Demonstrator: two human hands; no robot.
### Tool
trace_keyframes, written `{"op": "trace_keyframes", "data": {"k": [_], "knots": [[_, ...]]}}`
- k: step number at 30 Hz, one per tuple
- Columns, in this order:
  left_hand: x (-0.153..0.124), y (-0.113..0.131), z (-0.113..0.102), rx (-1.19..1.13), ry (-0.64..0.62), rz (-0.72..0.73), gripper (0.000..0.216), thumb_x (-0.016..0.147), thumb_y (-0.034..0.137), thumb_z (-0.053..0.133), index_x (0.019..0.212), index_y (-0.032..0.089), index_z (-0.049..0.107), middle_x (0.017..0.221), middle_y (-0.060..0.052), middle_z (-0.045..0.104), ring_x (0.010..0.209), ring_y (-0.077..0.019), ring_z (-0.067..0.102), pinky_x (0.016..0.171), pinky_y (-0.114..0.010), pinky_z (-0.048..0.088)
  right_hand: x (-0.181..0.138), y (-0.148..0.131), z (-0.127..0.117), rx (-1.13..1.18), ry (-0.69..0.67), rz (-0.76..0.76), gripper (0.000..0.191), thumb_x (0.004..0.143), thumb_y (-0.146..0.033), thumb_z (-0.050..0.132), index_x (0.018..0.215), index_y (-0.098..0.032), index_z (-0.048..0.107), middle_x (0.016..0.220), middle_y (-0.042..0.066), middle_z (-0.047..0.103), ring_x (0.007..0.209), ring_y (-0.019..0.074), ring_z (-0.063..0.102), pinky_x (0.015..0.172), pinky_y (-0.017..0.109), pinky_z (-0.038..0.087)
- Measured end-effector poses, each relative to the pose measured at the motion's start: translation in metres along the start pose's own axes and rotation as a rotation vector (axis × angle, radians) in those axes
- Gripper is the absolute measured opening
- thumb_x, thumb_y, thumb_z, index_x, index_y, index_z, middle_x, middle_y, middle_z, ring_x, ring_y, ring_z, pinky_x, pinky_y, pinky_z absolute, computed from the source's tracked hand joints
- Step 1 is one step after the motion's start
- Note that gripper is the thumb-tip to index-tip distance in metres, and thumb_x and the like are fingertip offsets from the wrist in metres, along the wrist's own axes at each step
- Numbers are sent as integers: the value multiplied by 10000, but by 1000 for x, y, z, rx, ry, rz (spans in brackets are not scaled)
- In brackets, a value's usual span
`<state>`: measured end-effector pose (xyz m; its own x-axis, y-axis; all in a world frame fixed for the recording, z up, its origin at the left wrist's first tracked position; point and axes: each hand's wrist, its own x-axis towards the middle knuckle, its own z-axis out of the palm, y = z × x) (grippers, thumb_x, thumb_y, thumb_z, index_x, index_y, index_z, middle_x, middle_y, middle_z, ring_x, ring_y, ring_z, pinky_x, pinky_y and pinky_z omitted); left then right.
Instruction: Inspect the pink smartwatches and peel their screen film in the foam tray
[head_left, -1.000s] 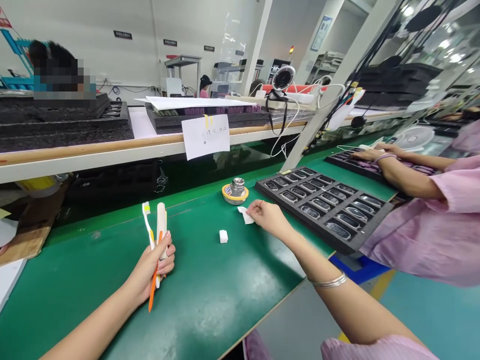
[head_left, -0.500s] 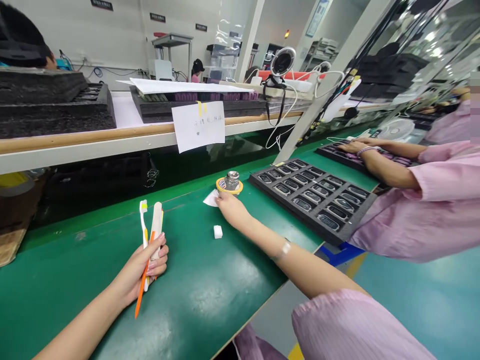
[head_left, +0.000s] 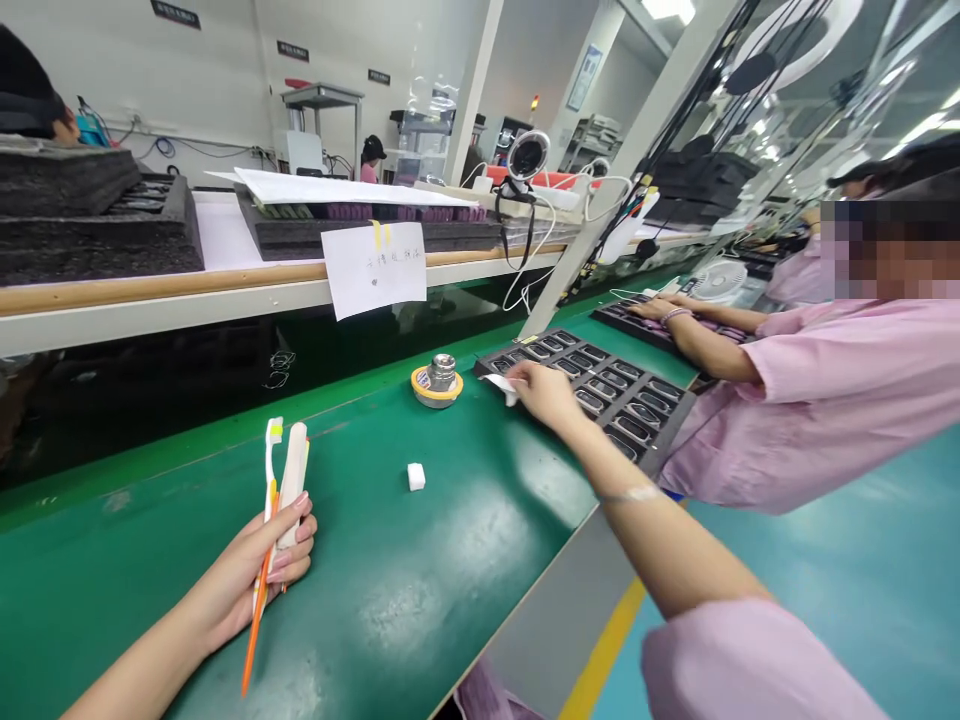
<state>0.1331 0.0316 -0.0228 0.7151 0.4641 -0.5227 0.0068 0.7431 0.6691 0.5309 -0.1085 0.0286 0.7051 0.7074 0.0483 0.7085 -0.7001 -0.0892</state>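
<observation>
My left hand (head_left: 266, 570) is closed round a bundle of thin tools above the green bench. In it are a white toothbrush (head_left: 271, 465) with yellow-green bristles, a flat off-white stick (head_left: 295, 470) and a slim orange stick (head_left: 256, 640). My right hand (head_left: 546, 398) pinches a small white cloth or tissue (head_left: 501, 386) at the near left edge of the black foam tray (head_left: 679, 425). Oblong framed parts sit in the tray's pockets. To the left stands a metal-topped bottle (head_left: 442, 372) in a yellow-rimmed dish (head_left: 437, 396). A white cube-like block (head_left: 416, 477) lies on the bench.
A shelf (head_left: 262, 300) with foam trays and a hanging paper note (head_left: 375, 268) runs along the back. A slanted post (head_left: 585, 240) rises behind the tray. At right, a co-worker in a pink sleeve (head_left: 810, 340) works over another tray (head_left: 622, 318).
My right hand has moved right with the white cloth, from beside the bottle to the tray's edge. My left hand keeps its bundle. The view has shifted to the right.
</observation>
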Motion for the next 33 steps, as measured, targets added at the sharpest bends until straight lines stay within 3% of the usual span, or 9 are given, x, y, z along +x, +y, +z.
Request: {"op": "trace_keyframes", "data": {"k": [3,6,12,15,17,22,27,29,33], "knots": [[-3,1,-2,-23,-3,18,417,681,354,914,769,146,563,623,68,465,405,20,313,351,-99,280,33,-43,18,98,-99,-85,354,974,-361,629,1275,-177,603,1291,98,631,1100,237,654,921,459,569],[-5,4,-2,-30,-15,8,385,696,318,907,772,137,576,638,59,481,416,20,320,354,-93,292,27,-50,25,177,-306,-188,329,974,-363,628,1244,-175,623,1268,87,643,1076,234,661,902,439,577],[-4,4,-3,-35,-46,-41,360,712,312,895,765,127,591,634,48,491,420,11,328,348,-102,317,-85,36,-3,139,-792,-224,220,950,-344,670,1000,-131,683,909,10,709,725,128,676,650,280,580],[-3,4,-3,-37,-46,-48,358,703,304,901,775,126,598,637,47,495,423,8,332,348,-106,328,-124,74,-25,88,-724,-139,196,869,-223,726,691,-157,678,615,-22,659,519,109,590,524,244,489],[-2,4,-3,-30,-46,-51,351,714,307,893,783,127,601,634,49,485,422,6,335,348,-107,333,-125,78,-33,99,-551,-103,201,856,-133,672,662,-185,690,635,6,691,601,155,644,598,277,505],[-5,4,-1,-22,-32,3,261,788,251,830,803,124,603,657,43,476,429,5,346,355,-101,341,-71,18,-11,246,-190,-129,221,996,-291,578,1166,-171,651,1198,75,685,1066,211,663,948,430,538],[-12,3,1,-9,20,37,145,888,191,708,829,116,599,672,40,460,427,7,351,358,-95,337,-40,-28,21,317,-356,-238,277,980,-345,623,1196,-173,642,1248,86,658,1072,216,664,915,436,572],[-15,3,1,-6,30,45,139,884,179,707,833,118,592,676,44,457,428,9,352,363,-94,340,-51,-11,19,293,-504,-245,252,973,-336,636,1157,-165,656,1184,73,680,1004,199,681,862,400,590],[-17,3,4,52,86,65,223,833,217,773,834,139,564,660,60,444,434,-2,377,371,-103,344,-105,64,-2,193,-707,-133,228,959,-353,656,1020,-134,681,950,18,705,754,137,676,655,282,582]]}}
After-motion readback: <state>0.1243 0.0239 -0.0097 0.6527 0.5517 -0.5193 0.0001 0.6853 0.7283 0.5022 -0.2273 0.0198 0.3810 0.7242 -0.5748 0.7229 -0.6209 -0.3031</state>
